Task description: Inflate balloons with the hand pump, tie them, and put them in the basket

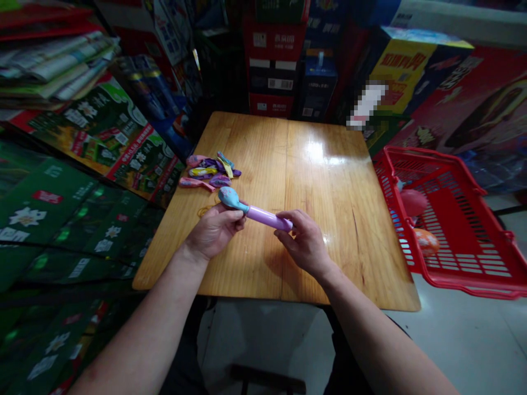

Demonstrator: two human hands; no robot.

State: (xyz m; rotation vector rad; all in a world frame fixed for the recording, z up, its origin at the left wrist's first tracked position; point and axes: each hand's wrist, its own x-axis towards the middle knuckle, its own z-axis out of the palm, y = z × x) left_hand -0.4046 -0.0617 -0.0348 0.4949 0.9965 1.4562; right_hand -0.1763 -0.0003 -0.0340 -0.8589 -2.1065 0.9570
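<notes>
Nearest the camera are the left forearm (pixel 140 334) and right forearm (pixel 382 340), entering at 7 and 5 o'clock. Clock positions are read from the centre of the wooden worktop (pixel 337 258), with 12 o'clock at its far edge.

Green cartons (pixel 53 214) printed with white flowers stand from 8 to 10 o'clock. Their small print is unreadable. Red cartons (pixel 269 41) are stacked at 12 o'clock, one bearing a barcode label (pixel 280 84). A yellow carton (pixel 411 71) at 1 o'clock carries large red Chinese characters, illegible at this angle; a pixelated patch (pixel 366 104) hides the area beside it. Stacked printed papers (pixel 53 66) lie at 10 o'clock.

A red plastic basket (pixel 465 288) sits at 3 o'clock, just beside the worktop, holding a pink balloon (pixel 414 202) and an orange balloon (pixel 427 241).

On the worktop, the left hand (pixel 214 233) has a closed grip on the neck of a blue balloon (pixel 229 197), which is fitted on the end of a purple hand pump (pixel 267 218). The right hand (pixel 304 241) has a closed pinching grip on the pump's other end. Uninflated balloons (pixel 209 171) lie in a loose pile at 10 o'clock, with a thin yellow band (pixel 203 210) just below them.
</notes>
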